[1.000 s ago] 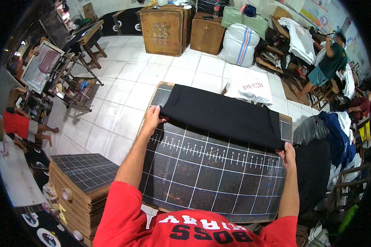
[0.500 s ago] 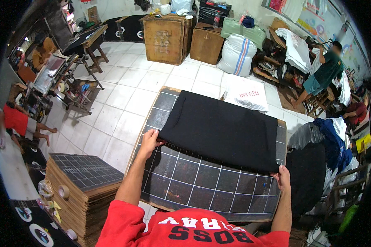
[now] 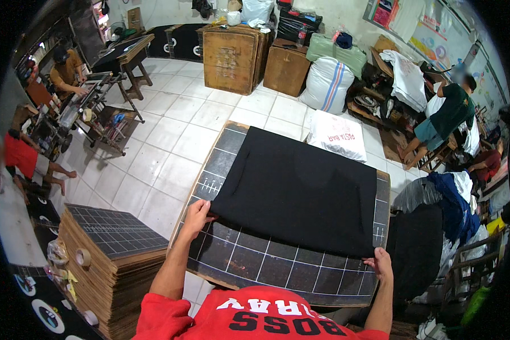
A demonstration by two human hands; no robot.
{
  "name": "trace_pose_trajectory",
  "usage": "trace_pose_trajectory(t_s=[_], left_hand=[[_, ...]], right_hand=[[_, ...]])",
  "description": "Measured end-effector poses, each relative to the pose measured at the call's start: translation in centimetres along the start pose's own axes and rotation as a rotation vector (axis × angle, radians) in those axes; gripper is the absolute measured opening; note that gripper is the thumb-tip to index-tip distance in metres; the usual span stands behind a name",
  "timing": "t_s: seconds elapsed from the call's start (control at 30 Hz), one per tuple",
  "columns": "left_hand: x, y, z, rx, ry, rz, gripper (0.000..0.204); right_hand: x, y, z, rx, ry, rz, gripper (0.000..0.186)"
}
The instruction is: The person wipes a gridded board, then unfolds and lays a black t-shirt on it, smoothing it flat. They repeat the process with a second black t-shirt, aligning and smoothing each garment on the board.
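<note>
Left hand (image 3: pixel 196 218), right hand (image 3: pixel 382 264) are pinching black cloth rectangle (image 3: pixel 300 190), now covering more white-gridded black board (image 3: pixel 247 258); spreading apparently advancing.

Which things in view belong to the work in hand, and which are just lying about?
In use:
- black cloth, spread over part of the board
- board, gridded, under the cloth
- left hand and right hand, holding the cloth's near corners

Apparently just lying about, untouched by these hands:
- board stack
- tape roll
- striped sack
- white bag
</note>
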State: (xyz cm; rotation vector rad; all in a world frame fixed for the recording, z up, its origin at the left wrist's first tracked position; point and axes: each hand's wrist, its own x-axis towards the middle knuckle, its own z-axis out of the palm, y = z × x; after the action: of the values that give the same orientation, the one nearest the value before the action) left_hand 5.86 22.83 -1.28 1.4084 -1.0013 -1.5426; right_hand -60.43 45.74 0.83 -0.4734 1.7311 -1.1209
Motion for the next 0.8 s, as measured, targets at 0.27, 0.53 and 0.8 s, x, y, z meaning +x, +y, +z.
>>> trace_pose_trajectory(t_s=[0.27,0.53,0.8], left_hand=[[-2.6,-0.6,-0.8,0.056,0.004,0.005,0.029],[-4.0,-1.2,-1.2,0.049,0.006,0.022,0.031],[-6.2,-1.2,-1.6,0.04,0.003,-0.019,0.03]], right_hand=[[-2.6,1.0,-0.6,0.004,-0.025,0.047,0.027],[-4.6,1.5,-0.8,0.054,-0.071,0.078,0.026],[-6.1,1.5,-0.8,0.042,-0.066,0.124,0.026]])
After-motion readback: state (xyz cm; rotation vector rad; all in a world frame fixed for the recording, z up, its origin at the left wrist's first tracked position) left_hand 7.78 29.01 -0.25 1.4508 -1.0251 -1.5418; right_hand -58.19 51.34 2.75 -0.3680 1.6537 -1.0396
